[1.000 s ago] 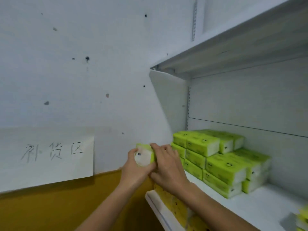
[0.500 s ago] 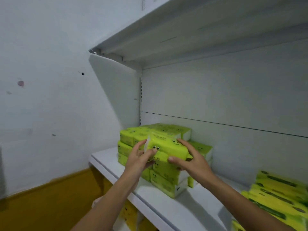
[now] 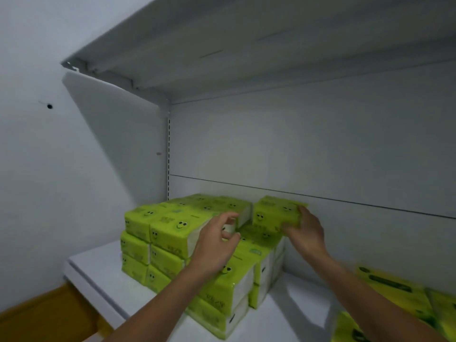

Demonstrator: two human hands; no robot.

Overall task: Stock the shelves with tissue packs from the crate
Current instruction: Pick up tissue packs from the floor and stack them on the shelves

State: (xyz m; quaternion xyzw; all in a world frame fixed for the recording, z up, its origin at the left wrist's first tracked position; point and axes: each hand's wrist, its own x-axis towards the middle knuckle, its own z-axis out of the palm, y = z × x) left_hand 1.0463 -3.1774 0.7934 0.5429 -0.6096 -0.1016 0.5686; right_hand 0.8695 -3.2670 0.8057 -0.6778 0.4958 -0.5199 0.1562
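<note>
Lime-green tissue packs (image 3: 170, 228) printed with smiley faces; white shelf (image 3: 103, 270).

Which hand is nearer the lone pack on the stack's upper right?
Right. The right hand grips the lone pack at its right end; the left hand hovers left of it, apart, in front of the stack.

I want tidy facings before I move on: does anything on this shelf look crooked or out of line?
Only the tissue pack gripped by the right hand: it sits on top of the stack with a gap to the neighbouring top row, not yet flush. The rest of the stack looks squared.
</note>
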